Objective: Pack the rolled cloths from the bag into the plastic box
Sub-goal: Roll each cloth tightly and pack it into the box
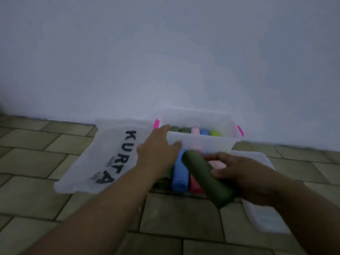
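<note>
While the right hand (242, 173) curls round a dark green rolled cloth (207, 179) just in front of the plastic box (202, 143), the left hand (158, 150), fingers straight, seems to be steadying its near rim for loading (blurry tho).

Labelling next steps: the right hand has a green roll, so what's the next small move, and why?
Probably carry the dark green roll forward over the plastic box rim and lower it in. The right hand grips it, the left hand is at the box's left corner, and five rolls sit inside.
</note>
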`<state>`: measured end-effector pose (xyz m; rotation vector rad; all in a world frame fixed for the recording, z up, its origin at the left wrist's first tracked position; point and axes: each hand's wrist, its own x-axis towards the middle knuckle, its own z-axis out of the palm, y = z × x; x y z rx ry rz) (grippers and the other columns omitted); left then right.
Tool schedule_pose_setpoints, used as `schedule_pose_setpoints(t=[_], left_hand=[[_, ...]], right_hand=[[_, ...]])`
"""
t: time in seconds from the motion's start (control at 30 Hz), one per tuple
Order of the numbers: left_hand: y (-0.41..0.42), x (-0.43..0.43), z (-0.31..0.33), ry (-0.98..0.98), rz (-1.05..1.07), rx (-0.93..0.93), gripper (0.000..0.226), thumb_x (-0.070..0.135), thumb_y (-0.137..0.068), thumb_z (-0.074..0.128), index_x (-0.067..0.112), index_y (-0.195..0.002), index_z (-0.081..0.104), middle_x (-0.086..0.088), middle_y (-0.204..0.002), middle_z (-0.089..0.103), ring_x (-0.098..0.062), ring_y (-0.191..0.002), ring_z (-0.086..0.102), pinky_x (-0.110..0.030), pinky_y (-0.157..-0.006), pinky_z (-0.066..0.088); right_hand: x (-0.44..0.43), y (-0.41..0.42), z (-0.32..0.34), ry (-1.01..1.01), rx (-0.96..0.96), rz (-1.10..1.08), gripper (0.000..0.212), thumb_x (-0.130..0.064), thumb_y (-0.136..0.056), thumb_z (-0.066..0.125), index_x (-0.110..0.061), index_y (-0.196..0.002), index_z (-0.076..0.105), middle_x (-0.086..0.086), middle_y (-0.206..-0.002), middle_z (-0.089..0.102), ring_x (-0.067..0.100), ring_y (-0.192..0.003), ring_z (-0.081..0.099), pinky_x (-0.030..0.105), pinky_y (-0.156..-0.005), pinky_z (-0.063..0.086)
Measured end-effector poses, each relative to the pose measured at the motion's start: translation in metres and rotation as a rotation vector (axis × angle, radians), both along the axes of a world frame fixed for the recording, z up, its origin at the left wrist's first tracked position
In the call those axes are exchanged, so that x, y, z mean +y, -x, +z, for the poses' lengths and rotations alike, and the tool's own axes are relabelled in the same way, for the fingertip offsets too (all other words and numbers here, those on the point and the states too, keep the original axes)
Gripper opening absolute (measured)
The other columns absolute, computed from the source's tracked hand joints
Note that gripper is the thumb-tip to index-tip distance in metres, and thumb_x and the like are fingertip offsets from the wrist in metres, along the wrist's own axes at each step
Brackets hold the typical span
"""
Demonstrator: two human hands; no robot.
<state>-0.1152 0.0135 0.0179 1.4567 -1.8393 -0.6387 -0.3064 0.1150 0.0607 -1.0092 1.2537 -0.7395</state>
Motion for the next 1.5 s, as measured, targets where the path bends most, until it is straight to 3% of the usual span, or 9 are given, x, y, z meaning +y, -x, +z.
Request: schedule_pose_setpoints(t=[0.2,0.63,1.0,1.27,1.37,1.4,1.43,1.47,1.5], left_hand=[[0.017,-0.092,0.006,-0.203,0.042,-0.478,0.081,0.061,-0.09,0.034,0.016,-0.151,0.007,-0.003,-0.158,0.016,-0.025,-0.142,0.018,-0.058,-0.112,0.01],[0.015,-0.1,-0.01,-0.313,-0.037,-0.485,0.084,0.066,-0.091,0.025,0.019,-0.149,-0.015,0.002,-0.159,-0.012,-0.019,-0.146,-0.002,-0.06,-0.112,-0.003],[0.017,-0.095,-0.006,-0.338,-0.011,-0.476,0.078,0.062,-0.093,0.023,0.02,-0.149,-0.013,0.002,-0.159,-0.011,-0.02,-0.146,-0.002,-0.061,-0.112,-0.002],[0.001,0.019,-0.022,0.243,-0.061,-0.464,0.073,0.065,-0.088,0.028,0.03,-0.15,0.009,0.003,-0.159,0.007,-0.016,-0.145,0.011,-0.048,-0.111,0.01],[-0.014,0.082,-0.064,0.049,-0.324,-0.635,0.071,0.054,-0.093,0.032,0.03,-0.15,-0.002,0.03,-0.153,-0.006,0.008,-0.14,0.001,-0.047,-0.113,0.012],[-0.017,0.098,-0.074,0.084,-0.347,-0.688,0.061,0.047,-0.098,0.019,0.026,-0.151,-0.003,0.055,-0.112,-0.042,0.025,-0.128,0.014,-0.046,-0.109,0.024],[-0.022,0.113,-0.078,-0.013,-0.341,-0.693,0.053,0.042,-0.099,0.006,0.028,-0.15,0.009,0.039,-0.134,0.04,0.017,-0.118,0.043,-0.049,-0.097,0.04],[-0.024,0.128,-0.081,-0.095,-0.352,-0.704,0.053,0.042,-0.099,0.002,0.033,-0.143,0.03,-0.01,-0.092,0.074,0.0,-0.111,0.059,-0.05,-0.086,0.049],[-0.026,0.136,-0.077,-0.182,-0.36,-0.718,0.05,0.047,-0.098,0.011,0.039,-0.14,0.037,-0.011,-0.13,0.058,-0.016,-0.123,0.054,-0.054,-0.089,0.047]], right_hand=[[-0.131,0.011,0.036,0.19,0.113,-0.35,0.028,-0.007,-0.092,0.056,-0.018,-0.117,0.052,0.018,-0.109,0.059,0.033,-0.089,0.065,0.042,-0.062,0.058],[-0.238,-0.062,-0.014,0.057,0.778,0.107,0.024,-0.01,-0.083,0.061,0.004,-0.102,0.066,0.017,-0.079,0.059,0.024,-0.063,0.052,0.027,-0.054,0.044],[-0.227,-0.049,-0.015,0.364,1.125,0.216,0.031,-0.022,-0.086,0.065,-0.021,-0.117,0.064,0.005,-0.123,0.059,0.018,-0.099,0.055,0.029,-0.084,0.044],[-0.108,0.051,-0.024,0.373,1.36,-0.141,0.023,-0.036,-0.074,0.066,-0.021,-0.062,0.053,0.0,-0.074,0.058,0.019,-0.07,0.052,0.026,-0.054,0.031],[-0.072,0.054,-0.059,0.215,1.406,-0.074,0.024,-0.049,-0.076,0.063,-0.026,-0.083,0.058,-0.004,-0.085,0.062,0.01,-0.075,0.056,0.024,-0.058,0.037],[-0.064,0.05,-0.069,0.169,1.407,-0.061,0.035,-0.048,-0.077,0.062,-0.024,-0.101,0.058,-0.001,-0.097,0.064,0.012,-0.084,0.059,0.025,-0.064,0.041],[-0.057,0.046,-0.079,0.131,1.396,-0.044,0.049,-0.046,-0.079,0.062,-0.021,-0.12,0.051,0.002,-0.109,0.063,0.016,-0.095,0.06,0.027,-0.073,0.045],[-0.05,0.042,-0.086,0.098,1.378,-0.038,0.06,-0.042,-0.08,0.061,-0.019,-0.132,0.042,0.005,-0.117,0.061,0.02,-0.102,0.06,0.029,-0.078,0.046],[-0.044,0.038,-0.089,0.085,1.36,-0.043,0.066,-0.04,-0.08,0.061,-0.017,-0.137,0.036,0.007,-0.12,0.06,0.022,-0.104,0.06,0.03,-0.08,0.047]])
